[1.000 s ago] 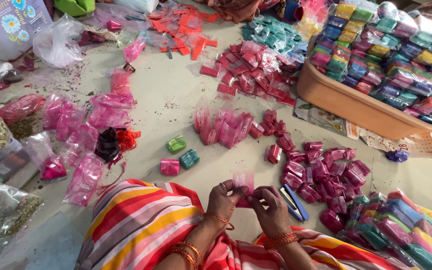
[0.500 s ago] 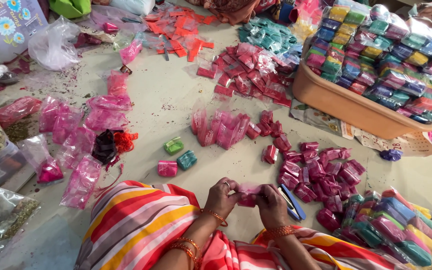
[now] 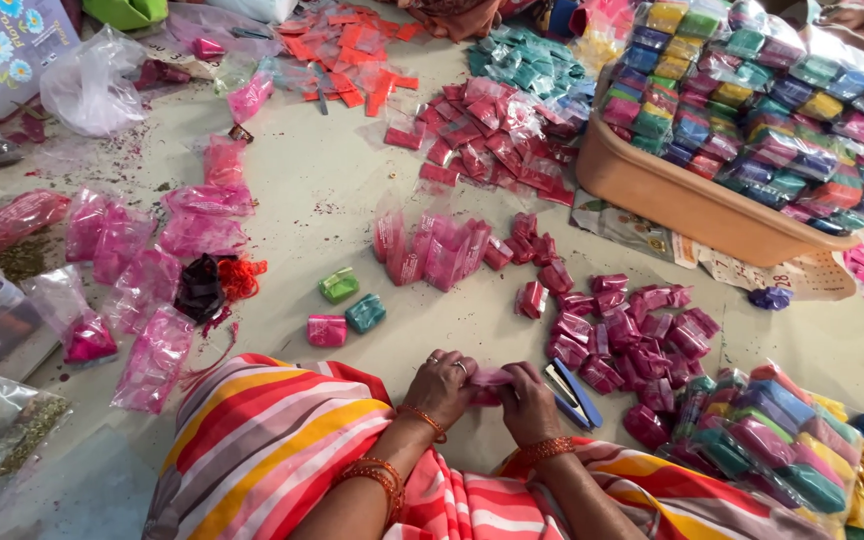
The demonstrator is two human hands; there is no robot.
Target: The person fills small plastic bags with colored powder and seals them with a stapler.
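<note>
Both hands meet at 6 o'clock, just above a striped lap. The left hand (image 3: 442, 385) and the right hand (image 3: 530, 398) each pinch one end of a small pink packet (image 3: 490, 378), which sits between them, fingers clenched on it (a ring shows on the left hand).

Just right of the right hand, at about 5 o'clock, a blue stapler (image 3: 572, 392) lies on the floor (image 3: 322, 190). Beyond it, toward 3 o'clock, spreads a pile of magenta packets (image 3: 632, 330). At 9 to 10 o'clock from the hands sit three loose packets: pink (image 3: 327, 330), teal (image 3: 365, 313) and green (image 3: 338, 285). Clear pink bags (image 3: 432, 250) lie at 12 o'clock. A tan tub (image 3: 692, 205) heaped with many-coloured packets stands at 1 to 2 o'clock. Flat pink bags (image 3: 152, 250) lie at 10 o'clock.
</note>
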